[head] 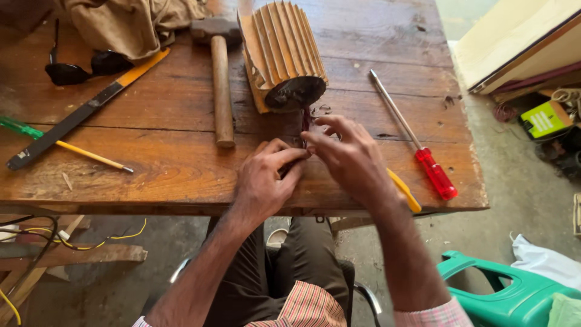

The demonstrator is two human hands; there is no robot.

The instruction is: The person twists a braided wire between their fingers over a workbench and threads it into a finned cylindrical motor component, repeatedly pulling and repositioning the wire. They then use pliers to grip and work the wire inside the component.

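Working just in front of the slotted core (283,54), the left hand (266,181) and right hand (351,157) meet at the near edge of the wooden surface (151,163), both pinched narrow on a thin dark strand (305,121) that runs from the core's near end face. Good practice appears to be keeping the strand taut with short, even finger grips, avoiding kinks. The core lies on its side, a tan ribbed cylinder with a dark, worn end. Left of the core rests a hammer (221,79); right of it lies a red-handled screwdriver (417,148).
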